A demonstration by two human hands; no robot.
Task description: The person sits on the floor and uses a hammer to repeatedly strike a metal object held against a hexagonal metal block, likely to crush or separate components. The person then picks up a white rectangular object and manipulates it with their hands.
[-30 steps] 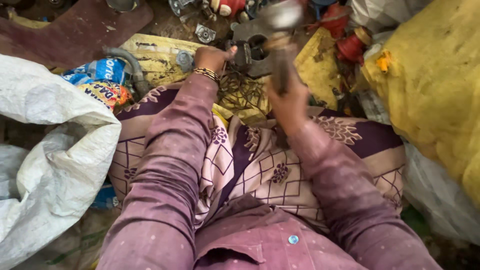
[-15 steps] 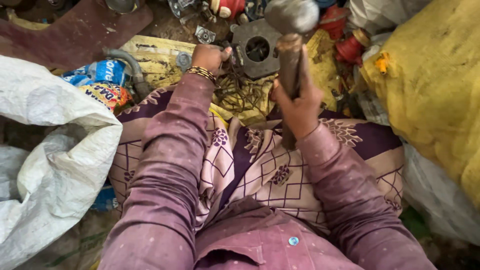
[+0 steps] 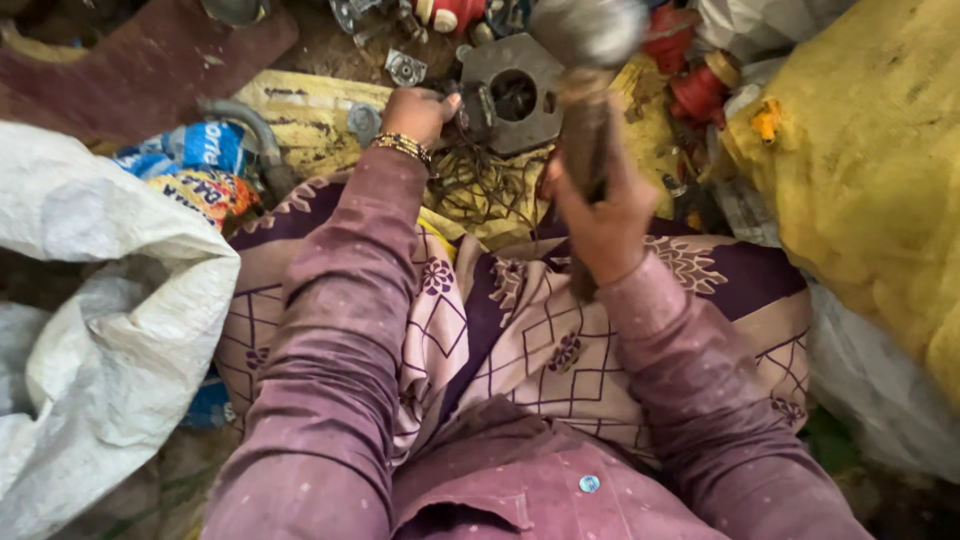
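left: white sack [image 3: 110, 330] | right: yellow sack [image 3: 870, 170] | ahead: scrap-crowded

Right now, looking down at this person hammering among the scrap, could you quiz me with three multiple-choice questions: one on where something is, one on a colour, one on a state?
1. Where is the big white sack?
A. On the person's left
B. On the person's right
C. On the person's lap

2. What colour is the big bag on the person's right?
A. Blue
B. Yellow
C. Black

3. How is the hammer held?
A. Lying on the ground
B. Gripped by the handle in the right hand, head raised
C. Gripped in both hands

Answers:
1. A: it fills the left edge of the view, beside the left sleeve.
2. B: its cloth is plainly yellow.
3. B: the right hand alone wraps the handle, while the left hand holds a small dark metal part by the grey plate with a round hole.
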